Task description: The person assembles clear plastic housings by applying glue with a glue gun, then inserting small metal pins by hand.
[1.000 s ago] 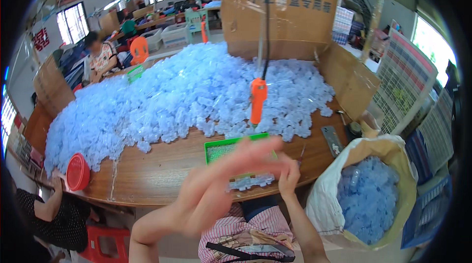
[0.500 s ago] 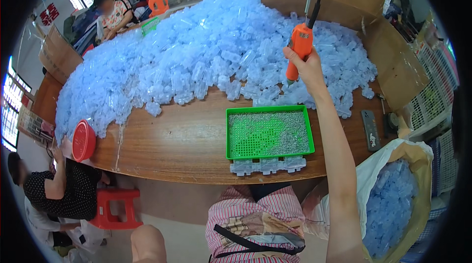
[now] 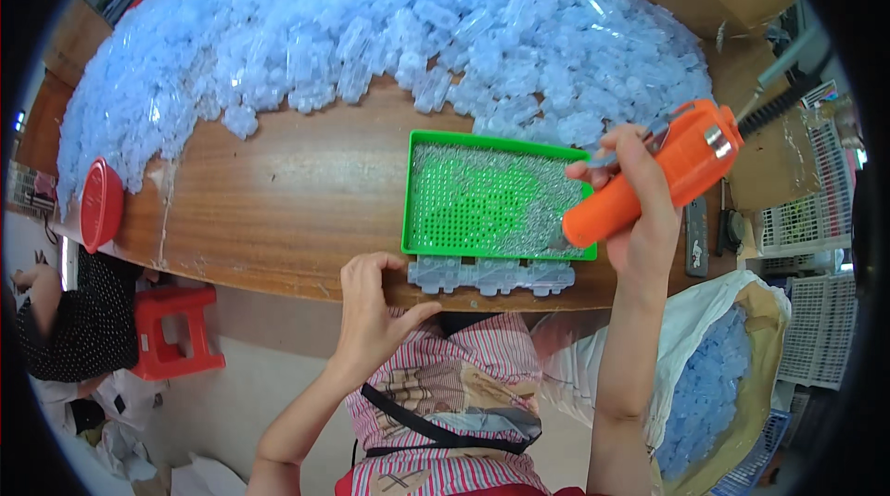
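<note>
My right hand (image 3: 640,209) is wrapped round an orange electric screwdriver (image 3: 691,158), held tilted above the right side of a green perforated tray (image 3: 407,195). A small bluish piece shows by my fingertips, too blurred to name. The driver's bit cannot be made out. Small grey metal screws (image 3: 552,218) lie in the tray, thickest toward its right side. Along the tray's near side sits a row of clear plastic pieces (image 3: 491,275) at the table edge. Left of that row, my left hand (image 3: 368,306) rests by the edge, holding nothing, thumb and fingers apart.
A large heap of clear bluish plastic parts (image 3: 371,32) covers the table's (image 3: 278,190) far side. A red bowl (image 3: 102,204) stands at the left. At the right are a dark phone (image 3: 696,236) and a sack (image 3: 681,324) of similar parts. A person sits at far left near a red stool (image 3: 176,329).
My right hand has brought the screwdriver down and nearer, tilting it over the tray. My left hand has come up to the table edge beside the plastic pieces. The view has tipped downward.
</note>
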The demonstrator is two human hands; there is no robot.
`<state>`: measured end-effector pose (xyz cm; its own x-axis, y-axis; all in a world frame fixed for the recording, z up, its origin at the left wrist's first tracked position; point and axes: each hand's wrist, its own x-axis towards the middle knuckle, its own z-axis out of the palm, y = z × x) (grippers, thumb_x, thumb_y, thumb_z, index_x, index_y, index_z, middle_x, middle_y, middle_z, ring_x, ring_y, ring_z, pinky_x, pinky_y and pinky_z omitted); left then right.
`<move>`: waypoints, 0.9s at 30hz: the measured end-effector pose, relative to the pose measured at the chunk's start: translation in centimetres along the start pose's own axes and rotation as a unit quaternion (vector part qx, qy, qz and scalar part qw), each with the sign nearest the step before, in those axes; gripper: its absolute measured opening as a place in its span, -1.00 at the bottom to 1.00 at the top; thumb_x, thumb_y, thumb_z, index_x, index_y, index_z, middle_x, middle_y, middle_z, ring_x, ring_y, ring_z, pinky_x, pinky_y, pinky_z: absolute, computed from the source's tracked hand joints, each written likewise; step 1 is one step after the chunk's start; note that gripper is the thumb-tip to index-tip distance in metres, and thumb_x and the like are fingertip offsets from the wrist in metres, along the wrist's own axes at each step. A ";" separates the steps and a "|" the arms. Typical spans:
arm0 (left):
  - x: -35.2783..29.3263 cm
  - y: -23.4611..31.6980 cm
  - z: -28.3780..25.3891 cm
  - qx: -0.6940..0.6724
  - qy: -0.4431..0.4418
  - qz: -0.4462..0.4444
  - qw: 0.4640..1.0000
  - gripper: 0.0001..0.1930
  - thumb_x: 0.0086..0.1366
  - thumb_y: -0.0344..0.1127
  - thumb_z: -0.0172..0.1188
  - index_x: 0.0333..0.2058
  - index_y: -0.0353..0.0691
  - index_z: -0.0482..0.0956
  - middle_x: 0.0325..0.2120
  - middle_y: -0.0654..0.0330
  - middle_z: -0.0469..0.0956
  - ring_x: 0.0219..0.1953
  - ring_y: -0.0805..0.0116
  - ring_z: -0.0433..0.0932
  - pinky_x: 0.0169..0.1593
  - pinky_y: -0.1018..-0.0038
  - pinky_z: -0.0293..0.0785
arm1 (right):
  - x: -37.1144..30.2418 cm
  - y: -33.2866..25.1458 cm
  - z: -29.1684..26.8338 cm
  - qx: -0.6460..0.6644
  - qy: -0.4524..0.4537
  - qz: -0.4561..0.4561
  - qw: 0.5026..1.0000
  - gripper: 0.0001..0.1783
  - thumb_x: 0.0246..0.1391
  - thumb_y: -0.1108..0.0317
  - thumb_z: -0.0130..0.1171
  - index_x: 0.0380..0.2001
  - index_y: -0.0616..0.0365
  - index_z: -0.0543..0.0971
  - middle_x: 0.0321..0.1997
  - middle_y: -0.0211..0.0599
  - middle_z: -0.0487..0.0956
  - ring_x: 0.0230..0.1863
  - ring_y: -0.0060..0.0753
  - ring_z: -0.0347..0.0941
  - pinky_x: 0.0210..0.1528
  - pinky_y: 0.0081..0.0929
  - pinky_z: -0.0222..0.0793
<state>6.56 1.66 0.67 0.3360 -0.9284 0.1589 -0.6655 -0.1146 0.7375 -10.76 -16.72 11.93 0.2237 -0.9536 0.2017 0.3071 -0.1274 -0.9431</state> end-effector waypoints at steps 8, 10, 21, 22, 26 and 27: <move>-0.5 0.7 2.8 0.011 0.049 -0.053 0.997 -0.29 -0.20 -0.20 0.53 -0.11 -0.27 0.32 -0.15 0.09 0.35 0.00 0.07 0.21 0.09 0.25 0.21 | -5.8 1.9 1.6 0.041 -0.115 0.038 0.992 -0.66 0.11 0.23 0.18 -0.27 0.34 0.44 -0.62 -0.37 0.43 -0.62 -0.56 0.38 -0.51 -0.54 0.40; -0.6 0.7 3.2 0.017 0.067 -0.059 0.996 -0.31 -0.20 -0.20 0.53 -0.11 -0.27 0.33 -0.16 0.09 0.36 -0.01 0.07 0.21 0.07 0.24 0.21 | -6.7 2.4 1.5 0.076 -0.120 0.043 0.989 -0.54 0.08 0.12 0.23 -0.26 0.36 0.42 -0.62 -0.36 0.41 -0.63 -0.55 0.35 -0.53 -0.53 0.38; -2.6 1.3 1.3 0.004 0.009 -0.074 0.997 -0.44 0.02 -0.19 0.40 -0.07 -0.29 0.38 -0.21 0.02 0.36 -0.10 0.01 0.31 -0.04 0.17 0.28 | -7.8 2.2 0.1 0.027 -0.121 0.004 0.992 -0.19 0.00 -0.45 -0.04 -0.32 0.26 0.41 -0.60 -0.40 0.37 -0.66 -0.54 0.32 -0.64 -0.58 0.26; -3.0 1.4 1.2 -0.068 0.009 -0.101 0.992 -0.45 0.04 -0.21 0.39 -0.06 -0.31 0.37 -0.22 0.00 0.35 -0.15 0.00 0.36 -0.11 0.21 0.36 | -7.8 2.3 0.1 0.044 -0.132 -0.002 0.990 -0.16 -0.02 -0.47 -0.05 -0.32 0.27 0.42 -0.60 -0.40 0.38 -0.66 -0.53 0.34 -0.64 -0.57 0.28; -5.3 2.2 1.3 -0.190 -0.018 -0.147 0.971 -0.55 0.08 -0.38 0.36 -0.14 -0.34 0.32 -0.22 0.01 0.37 -0.18 0.16 0.49 -0.22 0.34 0.50 | -8.5 1.8 -0.1 0.042 -0.148 0.006 0.988 -0.12 -0.04 -0.51 -0.07 -0.30 0.27 0.43 -0.59 -0.39 0.41 -0.64 -0.48 0.39 -0.61 -0.50 0.36; -5.9 2.9 1.9 -0.427 -0.043 -0.287 0.856 -0.61 0.15 -0.48 0.29 -0.15 -0.32 0.26 -0.20 0.08 0.41 -0.17 0.34 0.53 -0.17 0.49 0.53 | -8.6 1.9 -0.1 0.042 -0.148 0.012 0.988 -0.12 -0.04 -0.51 -0.07 -0.30 0.27 0.43 -0.59 -0.39 0.41 -0.64 -0.48 0.39 -0.61 -0.50 0.36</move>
<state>1.33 6.14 0.65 0.3696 -0.8324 -0.4129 0.3355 -0.2948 0.8947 -12.21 -8.79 8.37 0.4892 -0.8325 0.2599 0.3713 -0.0709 -0.9258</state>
